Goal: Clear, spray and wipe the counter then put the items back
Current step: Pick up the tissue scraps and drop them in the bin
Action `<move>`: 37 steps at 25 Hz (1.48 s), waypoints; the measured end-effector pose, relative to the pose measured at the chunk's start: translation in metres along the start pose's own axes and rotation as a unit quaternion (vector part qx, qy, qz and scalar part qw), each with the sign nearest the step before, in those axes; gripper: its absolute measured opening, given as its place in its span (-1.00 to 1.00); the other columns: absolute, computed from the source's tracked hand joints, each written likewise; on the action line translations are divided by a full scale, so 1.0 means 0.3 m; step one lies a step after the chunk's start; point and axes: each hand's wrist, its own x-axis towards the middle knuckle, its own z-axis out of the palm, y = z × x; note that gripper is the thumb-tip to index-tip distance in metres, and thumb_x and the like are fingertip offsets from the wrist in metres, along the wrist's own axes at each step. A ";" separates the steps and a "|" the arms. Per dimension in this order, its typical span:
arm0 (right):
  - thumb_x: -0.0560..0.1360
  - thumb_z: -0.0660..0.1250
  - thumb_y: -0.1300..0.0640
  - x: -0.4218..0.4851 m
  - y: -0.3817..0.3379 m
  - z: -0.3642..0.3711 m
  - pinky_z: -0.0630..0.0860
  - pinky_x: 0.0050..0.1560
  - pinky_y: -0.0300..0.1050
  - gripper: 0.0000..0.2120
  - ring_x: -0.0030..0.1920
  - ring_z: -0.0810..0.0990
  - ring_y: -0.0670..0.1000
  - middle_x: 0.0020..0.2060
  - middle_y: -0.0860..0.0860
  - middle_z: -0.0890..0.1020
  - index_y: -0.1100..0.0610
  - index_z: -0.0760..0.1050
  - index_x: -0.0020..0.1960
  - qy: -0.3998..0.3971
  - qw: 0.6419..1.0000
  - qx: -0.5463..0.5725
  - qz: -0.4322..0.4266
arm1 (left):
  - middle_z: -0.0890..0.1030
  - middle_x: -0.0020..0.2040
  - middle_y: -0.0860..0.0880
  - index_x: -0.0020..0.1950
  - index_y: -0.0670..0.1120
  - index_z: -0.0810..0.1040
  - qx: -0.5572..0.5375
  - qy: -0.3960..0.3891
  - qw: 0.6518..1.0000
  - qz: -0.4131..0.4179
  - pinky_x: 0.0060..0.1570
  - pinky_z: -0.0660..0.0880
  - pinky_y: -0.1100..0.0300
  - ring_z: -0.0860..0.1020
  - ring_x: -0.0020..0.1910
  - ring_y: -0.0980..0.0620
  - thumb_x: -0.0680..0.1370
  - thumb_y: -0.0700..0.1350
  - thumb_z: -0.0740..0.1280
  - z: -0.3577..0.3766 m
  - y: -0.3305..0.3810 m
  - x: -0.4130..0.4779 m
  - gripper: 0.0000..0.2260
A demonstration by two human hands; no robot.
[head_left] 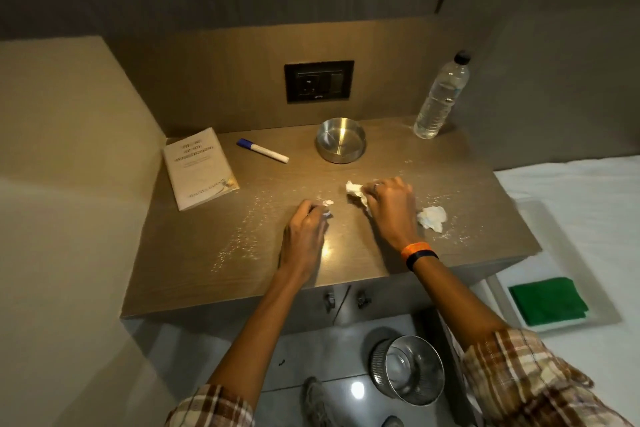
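both hands (306, 230) (393, 206) on counter (207, 253) – fingers clenched on tissue scraps (355, 191); book (199, 168), marker (263, 150), bowl (341, 144) behind.

Dim, warm overhead light glares off the counter (346, 253); edges bend, detail soft.

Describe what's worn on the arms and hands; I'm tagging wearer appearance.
Both forearms are bare, with brown-and-cream plaid sleeves pushed up. The right wrist carries an orange and black wristband. The right hand wears a ring. The left hand is bare.

Plaid sleeves (512, 374) rolled up; orange-and-black wristband (419, 253); finger ring (377, 186).
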 end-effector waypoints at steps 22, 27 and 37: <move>0.54 0.38 0.21 -0.885 0.766 0.151 0.59 -0.13 -0.15 -0.86 -0.17 0.68 -0.05 -0.18 0.01 0.72 0.12 0.72 -0.03 -0.150 0.955 0.188 0.171 | 0.68 -0.06 -0.11 -0.06 -0.21 0.69 -0.162 -0.076 0.960 -0.214 -0.06 0.61 0.09 0.66 -0.11 -0.06 0.52 -0.31 0.45 0.860 0.448 -0.726 -0.95; 0.60 0.30 0.24 -1.081 1.122 0.730 0.63 0.07 -0.01 -0.82 0.00 0.71 0.16 -0.03 0.17 0.74 0.21 0.68 0.07 -0.274 0.936 0.097 0.199 | 0.72 0.01 -0.12 0.00 -0.17 0.72 -0.075 -0.202 0.941 -0.260 0.05 0.56 0.14 0.66 0.00 -0.10 0.55 -0.26 0.39 1.461 0.117 -0.999 -0.89; 0.61 0.24 0.26 -1.196 1.305 1.027 0.58 0.21 0.04 -0.75 0.18 0.65 0.21 0.24 0.21 0.64 0.25 0.58 0.24 -0.324 0.927 0.043 0.185 | 0.50 0.43 -0.12 0.44 -0.09 0.48 -0.041 -0.279 0.923 -0.260 0.38 0.43 0.04 0.45 0.41 -0.10 0.62 -0.16 0.35 1.692 -0.072 -1.138 -0.62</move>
